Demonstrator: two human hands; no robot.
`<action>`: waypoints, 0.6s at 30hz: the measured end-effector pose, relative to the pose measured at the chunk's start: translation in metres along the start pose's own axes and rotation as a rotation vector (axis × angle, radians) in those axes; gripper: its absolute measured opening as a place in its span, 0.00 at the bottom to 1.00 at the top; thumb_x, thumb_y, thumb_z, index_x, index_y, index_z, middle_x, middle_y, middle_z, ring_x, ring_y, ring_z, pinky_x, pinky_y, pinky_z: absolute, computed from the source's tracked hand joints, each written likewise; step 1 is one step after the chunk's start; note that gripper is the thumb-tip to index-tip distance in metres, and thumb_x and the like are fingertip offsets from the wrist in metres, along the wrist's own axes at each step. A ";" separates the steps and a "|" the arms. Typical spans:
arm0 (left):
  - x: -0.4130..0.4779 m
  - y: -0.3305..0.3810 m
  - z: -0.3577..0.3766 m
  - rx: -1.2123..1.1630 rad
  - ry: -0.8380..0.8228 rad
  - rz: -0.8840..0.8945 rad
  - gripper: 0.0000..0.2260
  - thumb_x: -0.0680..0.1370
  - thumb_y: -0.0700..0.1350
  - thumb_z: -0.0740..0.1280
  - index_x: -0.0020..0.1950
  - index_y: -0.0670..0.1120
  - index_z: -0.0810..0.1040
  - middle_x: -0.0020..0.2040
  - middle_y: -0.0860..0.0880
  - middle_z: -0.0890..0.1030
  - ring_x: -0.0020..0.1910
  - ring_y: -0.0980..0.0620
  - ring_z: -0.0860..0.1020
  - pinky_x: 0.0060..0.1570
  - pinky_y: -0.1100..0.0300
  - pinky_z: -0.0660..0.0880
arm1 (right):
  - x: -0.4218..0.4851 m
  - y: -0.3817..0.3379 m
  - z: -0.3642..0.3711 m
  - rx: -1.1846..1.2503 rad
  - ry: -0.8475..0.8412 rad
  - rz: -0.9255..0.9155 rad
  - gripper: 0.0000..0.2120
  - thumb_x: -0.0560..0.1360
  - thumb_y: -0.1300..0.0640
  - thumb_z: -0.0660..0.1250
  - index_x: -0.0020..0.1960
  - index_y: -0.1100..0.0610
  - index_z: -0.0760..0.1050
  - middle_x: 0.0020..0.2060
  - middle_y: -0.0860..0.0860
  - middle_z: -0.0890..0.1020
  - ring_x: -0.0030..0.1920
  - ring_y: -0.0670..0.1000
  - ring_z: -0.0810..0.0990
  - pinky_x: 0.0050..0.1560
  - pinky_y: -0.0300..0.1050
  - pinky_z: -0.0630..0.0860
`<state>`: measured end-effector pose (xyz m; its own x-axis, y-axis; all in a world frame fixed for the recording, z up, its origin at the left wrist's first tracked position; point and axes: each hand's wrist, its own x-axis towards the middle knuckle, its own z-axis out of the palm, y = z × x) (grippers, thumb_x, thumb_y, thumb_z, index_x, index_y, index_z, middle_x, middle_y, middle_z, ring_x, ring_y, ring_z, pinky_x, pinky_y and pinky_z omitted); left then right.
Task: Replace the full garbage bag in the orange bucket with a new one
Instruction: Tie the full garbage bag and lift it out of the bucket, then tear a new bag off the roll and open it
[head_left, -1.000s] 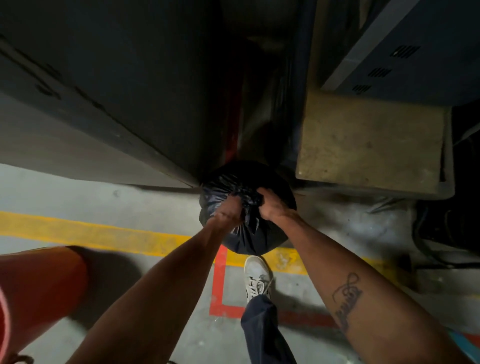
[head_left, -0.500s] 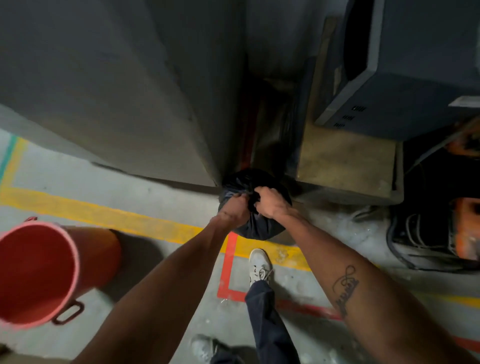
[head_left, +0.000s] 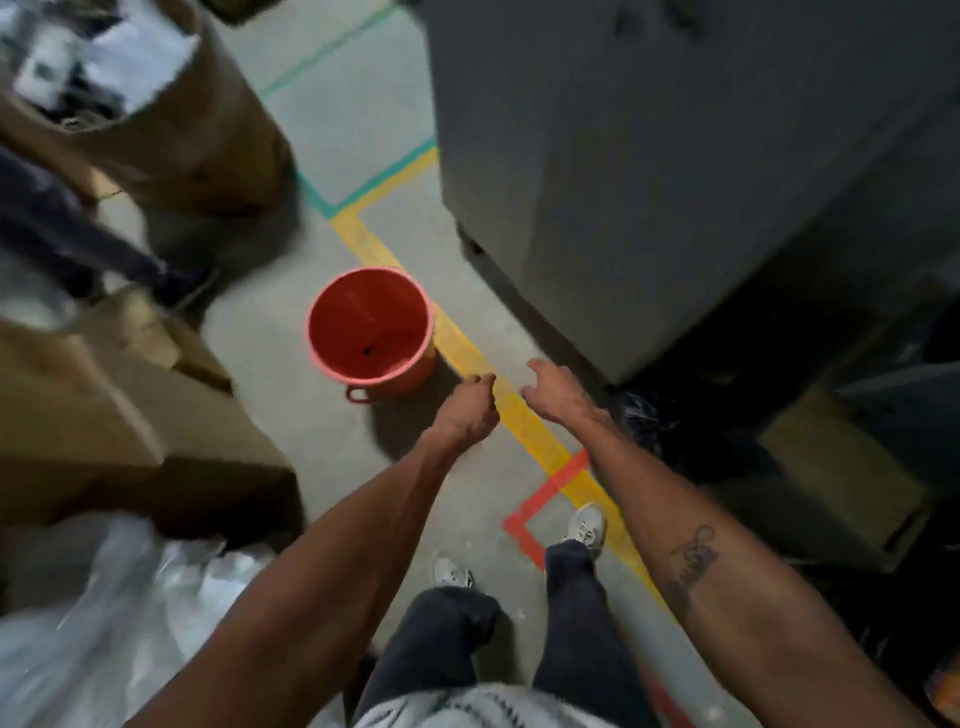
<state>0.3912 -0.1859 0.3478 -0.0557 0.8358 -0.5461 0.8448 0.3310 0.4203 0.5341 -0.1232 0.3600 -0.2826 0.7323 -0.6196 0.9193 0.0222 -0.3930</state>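
Nearest to me, at the bottom edge, I see the person's patterned white shirt hem and dark trousers (head_left: 566, 618), with two pale shoes planted on the grey concrete floor (head_left: 322, 457); the right shoe (head_left: 587, 526) sits beside a red tape corner (head_left: 540, 506). To the near left lies a blurred heap of clear plastic sheeting (head_left: 119, 613). Both bare forearms reach forward from the bottom of the view, the right one carrying a dark tattoo (head_left: 693, 558). A little farther, the left hand (head_left: 467, 410) is curled into a loose fist, fingers tucked under, and I can see nothing in it. The right hand (head_left: 556, 389) is spread with fingers relaxed and apart, holding nothing. Both hands hover above a yellow tape line (head_left: 467, 348) that runs diagonally across the floor. Just right of the right wrist, in deep shadow at the foot of a large grey cabinet (head_left: 675, 182), I make out the crinkled black garbage bag (head_left: 644, 415) resting on the floor, apart from both hands. Just beyond the left hand and to its left stands the orange bucket (head_left: 371, 325), upright on the floor, touching the yellow line, its mouth open toward me and no liner visible inside; a small handle loop shows on its near side. To the left are brown cardboard boxes (head_left: 104, 405), heavily blurred. Farther away, teal tape (head_left: 374, 179) meets the yellow line, and at far left stands a tall brown container (head_left: 197, 135) holding white papers, too blurred to read.
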 end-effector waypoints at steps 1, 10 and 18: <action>-0.018 -0.024 -0.021 -0.017 0.051 -0.018 0.21 0.76 0.41 0.60 0.69 0.39 0.69 0.63 0.34 0.74 0.62 0.35 0.74 0.61 0.46 0.71 | -0.006 -0.032 0.001 -0.029 0.003 -0.052 0.25 0.76 0.53 0.63 0.73 0.54 0.67 0.68 0.61 0.73 0.67 0.62 0.73 0.65 0.52 0.72; -0.161 -0.162 -0.150 -0.186 0.553 -0.363 0.18 0.81 0.45 0.58 0.70 0.43 0.68 0.66 0.37 0.73 0.62 0.36 0.74 0.61 0.43 0.72 | -0.053 -0.279 0.021 -0.337 -0.029 -0.557 0.28 0.79 0.51 0.64 0.75 0.59 0.64 0.70 0.59 0.73 0.69 0.60 0.72 0.68 0.52 0.69; -0.231 -0.210 -0.218 -0.288 0.803 -0.623 0.22 0.82 0.44 0.58 0.76 0.43 0.63 0.72 0.40 0.68 0.67 0.40 0.71 0.67 0.46 0.70 | -0.080 -0.419 0.020 -0.458 -0.085 -0.947 0.23 0.79 0.52 0.63 0.72 0.58 0.67 0.67 0.59 0.76 0.65 0.61 0.75 0.62 0.52 0.73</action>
<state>0.1112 -0.3530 0.5433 -0.8608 0.4924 -0.1287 0.3938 0.8046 0.4446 0.1662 -0.2044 0.5605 -0.9411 0.2314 -0.2465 0.3235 0.8279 -0.4582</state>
